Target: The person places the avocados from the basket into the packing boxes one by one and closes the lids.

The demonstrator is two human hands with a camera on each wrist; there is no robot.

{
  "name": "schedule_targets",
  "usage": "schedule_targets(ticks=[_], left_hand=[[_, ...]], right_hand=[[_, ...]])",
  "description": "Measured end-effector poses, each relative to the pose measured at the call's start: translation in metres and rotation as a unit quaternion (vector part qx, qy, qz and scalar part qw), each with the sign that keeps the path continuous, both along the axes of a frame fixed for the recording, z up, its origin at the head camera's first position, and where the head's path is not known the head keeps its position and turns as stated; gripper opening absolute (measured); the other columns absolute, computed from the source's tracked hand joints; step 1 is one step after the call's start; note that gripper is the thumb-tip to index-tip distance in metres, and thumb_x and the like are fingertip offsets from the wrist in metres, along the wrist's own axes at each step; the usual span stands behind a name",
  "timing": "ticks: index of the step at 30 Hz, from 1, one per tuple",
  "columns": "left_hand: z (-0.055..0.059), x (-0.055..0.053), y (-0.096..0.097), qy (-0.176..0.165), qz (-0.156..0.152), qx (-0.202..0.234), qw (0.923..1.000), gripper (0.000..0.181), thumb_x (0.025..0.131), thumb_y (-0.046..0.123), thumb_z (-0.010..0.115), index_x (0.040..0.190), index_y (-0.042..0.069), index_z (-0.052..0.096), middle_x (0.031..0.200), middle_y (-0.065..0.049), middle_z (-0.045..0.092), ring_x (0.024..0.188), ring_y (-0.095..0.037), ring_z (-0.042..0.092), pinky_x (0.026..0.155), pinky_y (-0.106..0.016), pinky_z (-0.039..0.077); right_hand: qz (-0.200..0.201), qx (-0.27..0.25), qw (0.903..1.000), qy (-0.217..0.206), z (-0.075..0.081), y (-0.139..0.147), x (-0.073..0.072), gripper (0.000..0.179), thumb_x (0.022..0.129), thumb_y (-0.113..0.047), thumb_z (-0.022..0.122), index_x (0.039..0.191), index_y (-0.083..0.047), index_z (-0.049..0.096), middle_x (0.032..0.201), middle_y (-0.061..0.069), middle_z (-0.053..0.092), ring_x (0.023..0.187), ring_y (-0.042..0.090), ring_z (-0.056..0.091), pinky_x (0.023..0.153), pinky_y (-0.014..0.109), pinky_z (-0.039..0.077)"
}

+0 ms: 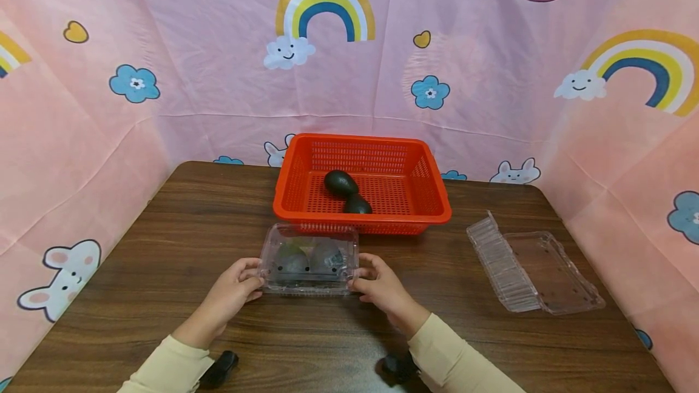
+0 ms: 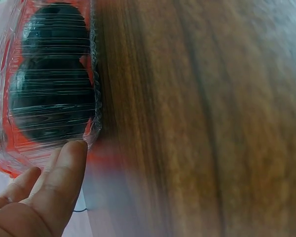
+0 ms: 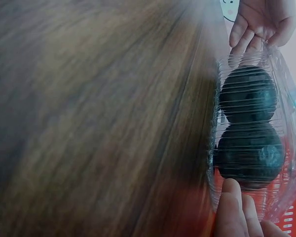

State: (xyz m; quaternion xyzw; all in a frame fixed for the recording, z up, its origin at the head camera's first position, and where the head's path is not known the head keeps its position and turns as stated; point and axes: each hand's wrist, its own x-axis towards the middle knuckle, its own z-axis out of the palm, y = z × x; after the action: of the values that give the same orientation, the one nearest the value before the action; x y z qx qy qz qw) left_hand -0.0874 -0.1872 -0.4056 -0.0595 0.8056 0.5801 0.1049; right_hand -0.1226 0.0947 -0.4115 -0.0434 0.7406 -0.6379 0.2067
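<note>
Clear plastic box [image 1: 307,288] of avocados [image 1: 293,261], mid-frame: the left hand [image 1: 236,287] and right hand [image 1: 385,290] grip its ends, fingers partly curled. Light, even pressure should keep it level.

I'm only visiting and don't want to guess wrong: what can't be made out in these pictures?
Lower part of the nearer avocado in the red basket: head view, hidden by the basket's front rim.
Skin detail of the two dark fruits in the clear box: left wrist view, obscured by ribbed plastic.
Rest of the left hand: left wrist view, cut off by the picture's edges.
Table grain: right wrist view, blurred.
</note>
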Motion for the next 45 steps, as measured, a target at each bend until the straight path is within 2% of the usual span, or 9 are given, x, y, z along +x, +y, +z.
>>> schedule_targets(ticks=[29,45], left_hand=[[-0.001,0.0,-0.014,0.0,0.007,0.003,1.0,0.044,0.098,0.001,0.041,0.138,-0.013,0.03,0.127,-0.031,0.049,0.113,-0.033,0.053,0.09,-0.038,0.052],[-0.001,0.001,-0.019,-0.012,-0.009,0.001,0.9999,0.049,0.099,0.004,0.039,0.142,-0.013,0.025,0.136,-0.036,0.039,0.122,-0.043,0.046,0.093,-0.041,0.05]], right_hand=[[-0.007,-0.002,1.0,0.006,-0.001,-0.016,0.003,0.062,0.085,-0.007,0.063,0.14,0.004,0.036,0.107,0.014,0.064,0.087,0.016,0.063,0.076,0.042,0.053],[-0.008,0.002,0.9999,-0.005,-0.002,-0.019,0.003,0.063,0.086,-0.008,0.064,0.141,0.003,0.035,0.11,0.014,0.062,0.091,0.02,0.064,0.079,0.043,0.053]])
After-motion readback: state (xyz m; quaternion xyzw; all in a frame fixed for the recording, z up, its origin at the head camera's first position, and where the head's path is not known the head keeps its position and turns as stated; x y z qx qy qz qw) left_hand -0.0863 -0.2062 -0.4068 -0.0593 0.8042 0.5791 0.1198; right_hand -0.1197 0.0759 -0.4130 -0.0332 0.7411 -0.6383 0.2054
